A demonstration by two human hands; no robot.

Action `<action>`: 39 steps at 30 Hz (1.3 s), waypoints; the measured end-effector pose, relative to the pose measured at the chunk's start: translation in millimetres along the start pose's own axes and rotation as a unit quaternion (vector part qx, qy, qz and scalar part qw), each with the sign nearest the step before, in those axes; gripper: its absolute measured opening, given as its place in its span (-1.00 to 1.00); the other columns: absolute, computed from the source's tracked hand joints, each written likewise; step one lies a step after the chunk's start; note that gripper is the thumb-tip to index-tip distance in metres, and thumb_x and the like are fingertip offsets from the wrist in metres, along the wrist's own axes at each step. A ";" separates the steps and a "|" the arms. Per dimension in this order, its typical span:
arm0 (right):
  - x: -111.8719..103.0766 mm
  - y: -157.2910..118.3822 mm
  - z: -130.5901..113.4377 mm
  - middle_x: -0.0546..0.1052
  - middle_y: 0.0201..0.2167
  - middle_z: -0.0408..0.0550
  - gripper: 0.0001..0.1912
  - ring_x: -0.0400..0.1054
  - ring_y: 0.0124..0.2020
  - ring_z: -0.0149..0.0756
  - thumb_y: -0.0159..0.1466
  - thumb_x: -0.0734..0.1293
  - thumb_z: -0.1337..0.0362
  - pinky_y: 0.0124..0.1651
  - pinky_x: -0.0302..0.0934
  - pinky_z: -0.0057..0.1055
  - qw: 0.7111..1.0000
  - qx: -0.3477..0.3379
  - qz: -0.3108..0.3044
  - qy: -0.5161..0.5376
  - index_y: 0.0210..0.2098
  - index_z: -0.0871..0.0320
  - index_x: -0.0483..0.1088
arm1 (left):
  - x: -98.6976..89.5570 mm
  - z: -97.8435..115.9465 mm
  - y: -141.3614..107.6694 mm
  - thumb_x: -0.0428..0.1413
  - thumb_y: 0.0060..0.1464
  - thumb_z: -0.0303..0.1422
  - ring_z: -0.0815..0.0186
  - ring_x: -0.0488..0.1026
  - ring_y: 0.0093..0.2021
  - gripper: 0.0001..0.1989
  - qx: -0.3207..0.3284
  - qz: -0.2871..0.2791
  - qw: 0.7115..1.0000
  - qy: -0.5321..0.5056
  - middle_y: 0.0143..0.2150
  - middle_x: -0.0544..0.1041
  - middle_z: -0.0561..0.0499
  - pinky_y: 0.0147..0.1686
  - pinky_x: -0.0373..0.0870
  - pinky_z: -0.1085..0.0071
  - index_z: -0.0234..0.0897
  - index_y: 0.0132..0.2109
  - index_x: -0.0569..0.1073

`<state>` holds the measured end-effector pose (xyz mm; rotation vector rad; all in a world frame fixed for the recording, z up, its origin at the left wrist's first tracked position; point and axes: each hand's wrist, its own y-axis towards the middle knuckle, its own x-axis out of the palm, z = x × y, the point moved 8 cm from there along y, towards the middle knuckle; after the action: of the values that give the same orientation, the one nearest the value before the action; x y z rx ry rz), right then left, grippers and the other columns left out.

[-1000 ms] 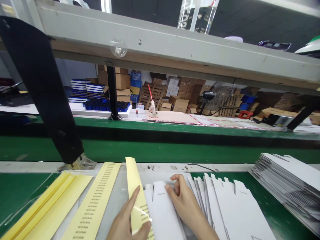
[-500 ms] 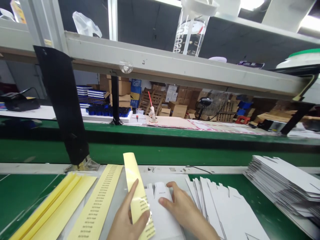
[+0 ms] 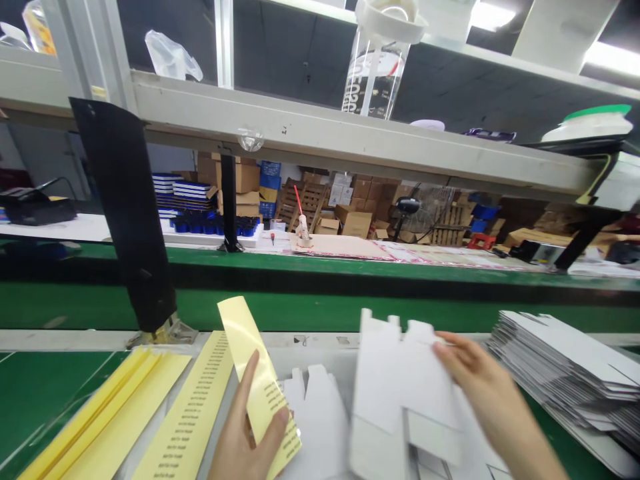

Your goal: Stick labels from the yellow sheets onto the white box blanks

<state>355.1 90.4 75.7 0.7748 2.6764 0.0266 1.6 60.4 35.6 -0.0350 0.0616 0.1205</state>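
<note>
My left hand [image 3: 253,427] grips a yellow label strip [image 3: 260,380] with rows of dark print, held upright and tilted left. My right hand [image 3: 467,373] pinches the upper right corner of a flat white carton [image 3: 383,380], which is raised above the work surface and slightly blurred. Between the two hands another flat white carton [image 3: 317,420] lies on the surface. Left of my left hand lies a second printed yellow strip [image 3: 187,413]. More white cartons [image 3: 475,427] show partly behind my right hand and the raised one.
Folded yellow sheets [image 3: 110,407] lie at the far left. A stack of white cartons [image 3: 570,373] sits at the right. Beyond the near surface run a green belt [image 3: 300,310] and an overhead shelf beam [image 3: 320,133]; a black-covered post [image 3: 125,213] stands at the left.
My right hand has moved right, from the middle carton to a raised white carton that it now holds. My left hand and its yellow strip have shifted slightly left.
</note>
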 end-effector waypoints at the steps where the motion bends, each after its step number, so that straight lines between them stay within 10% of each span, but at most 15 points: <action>1: -24.6 12.4 7.6 0.47 -0.28 0.00 -0.58 0.34 -0.22 -0.11 -0.06 0.30 0.02 -0.24 0.20 -0.28 0.999 0.014 0.027 -0.015 -0.23 0.06 0.31 | 3.7 -1.3 -1.2 -0.05 0.00 0.00 0.09 0.09 0.19 -0.27 -0.007 -0.015 1.000 -0.002 0.27 -0.03 -0.07 0.07 0.23 0.23 -0.13 0.22 -0.13; 6: -68.9 23.2 22.4 0.36 -0.14 0.28 -0.55 0.09 0.00 0.32 -0.06 0.23 -0.02 -0.01 -0.09 0.17 0.955 0.002 0.137 -0.263 -0.29 0.15 0.35 | 24.0 -15.9 -8.8 0.03 -0.10 0.04 0.14 0.35 -0.02 -0.17 -0.033 -0.085 0.995 -0.052 0.24 0.07 -0.11 -0.09 0.36 0.33 -0.13 0.23 -0.13; 8: -32.0 -3.5 11.1 0.34 -0.16 0.23 -0.58 0.11 -0.03 0.26 0.00 0.19 -0.04 -0.06 -0.02 0.14 0.957 -0.045 0.110 -0.266 -0.30 0.12 0.35 | 29.1 -22.0 -10.8 0.06 -0.15 0.06 0.12 0.33 0.02 -0.14 -0.033 -0.096 0.992 -0.072 0.23 0.09 -0.10 -0.16 0.40 0.37 -0.14 0.23 -0.09; 13: 113.8 -102.9 -47.5 0.33 -0.31 -0.04 -0.79 0.18 -0.14 -0.14 0.20 0.12 0.11 -0.09 0.08 -0.22 0.960 -0.204 -0.177 -0.078 -0.41 0.03 0.32 | 28.2 -28.7 -9.8 0.07 -0.15 0.05 0.12 0.08 0.20 -0.17 0.020 -0.075 0.996 -0.040 0.22 0.13 -0.06 0.13 0.13 0.33 -0.21 0.20 0.02; 17: 160.0 -131.1 -65.8 0.29 -0.41 -0.12 -0.87 0.18 -0.24 -0.23 0.18 0.17 0.22 -0.17 0.09 -0.29 0.935 -0.221 -0.274 -0.046 -0.48 0.08 0.23 | 28.2 -34.1 -6.9 0.02 -0.08 0.03 0.13 0.10 0.19 -0.21 0.058 -0.086 0.994 -0.016 0.22 0.14 -0.07 0.10 0.18 0.33 -0.22 0.22 -0.01; 25: 168.4 -124.6 -71.0 0.28 -0.43 -0.14 -0.80 0.19 -0.30 -0.28 0.22 0.13 0.19 -0.22 0.08 -0.37 0.915 -0.186 -0.356 -0.046 -0.51 0.10 0.18 | 18.5 -38.9 1.9 0.02 -0.02 -0.21 0.14 0.12 0.19 -0.34 0.051 -0.054 0.997 0.027 0.21 0.17 -0.03 0.04 0.24 0.31 -0.18 0.22 0.01; 30: 158.6 -82.1 -37.2 0.27 -0.41 -0.13 -0.71 0.18 -0.29 -0.27 0.21 0.13 0.07 -0.25 0.05 -0.36 0.948 -0.113 -0.294 -0.056 -0.51 0.11 0.22 | 13.8 -34.3 4.8 0.00 -0.07 -0.32 0.13 0.07 0.21 -0.33 0.059 -0.026 0.995 0.071 0.19 0.18 -0.08 0.10 0.11 0.23 -0.30 0.21 0.05; 39: 171.2 -71.3 4.9 0.25 -0.34 -0.07 -0.72 0.16 -0.19 -0.20 0.22 0.10 0.11 -0.11 0.04 -0.27 0.934 -0.085 -0.338 -0.080 -0.52 0.13 0.20 | 21.9 -64.8 14.8 0.03 -0.15 -0.24 0.16 0.46 -0.33 -0.23 -0.001 -0.061 0.997 0.038 -0.13 0.40 -0.16 -0.30 0.43 0.28 -0.34 0.22 -0.02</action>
<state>185.3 118.6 6.6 -0.2124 2.5928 0.0211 17.7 75.2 -30.9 -0.0463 0.1352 -0.0029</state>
